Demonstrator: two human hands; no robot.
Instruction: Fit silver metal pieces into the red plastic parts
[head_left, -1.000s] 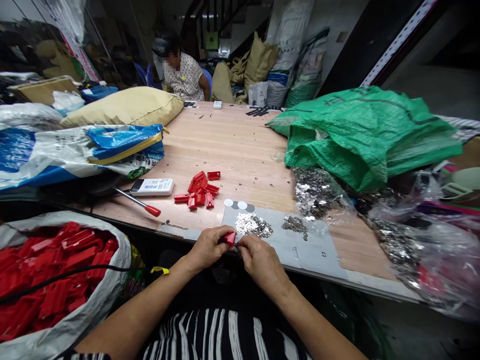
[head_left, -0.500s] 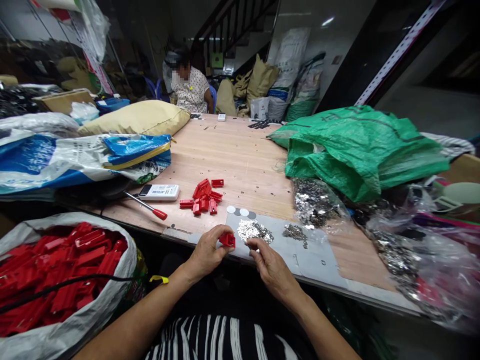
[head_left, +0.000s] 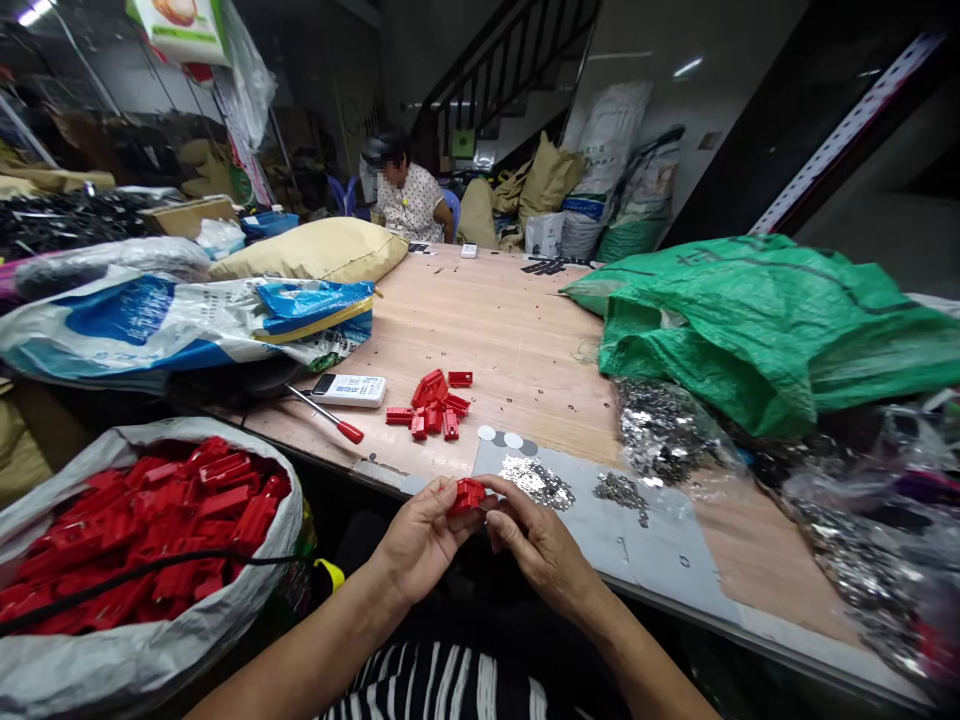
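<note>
My left hand [head_left: 424, 535] is closed round a red plastic part [head_left: 468, 495], held up at the table's front edge. The fingertips of my right hand [head_left: 536, 545] meet the right side of that part. Between its thumb and index finger shows a thin, shiny bit of a small metal piece [head_left: 486, 508], mostly hidden. Just beyond my hands, a pile of flat silvery metal pieces [head_left: 536, 480] lies on a grey sheet [head_left: 600, 535]. A smaller heap of metal pieces [head_left: 621, 490] is to its right. Several red parts [head_left: 431, 405] lie loosely grouped farther back.
At left stands a white sack [head_left: 289, 470] of red parts. A red-handled screwdriver [head_left: 349, 430] and a white device [head_left: 352, 390] lie behind it. A green sack [head_left: 735, 320] and clear bags of metal pieces [head_left: 660, 430] sit at right. Another person [head_left: 412, 200] sits across the table.
My right hand has moved left and up to the red part, which is now turned in my left hand. The view has swung a little left.
</note>
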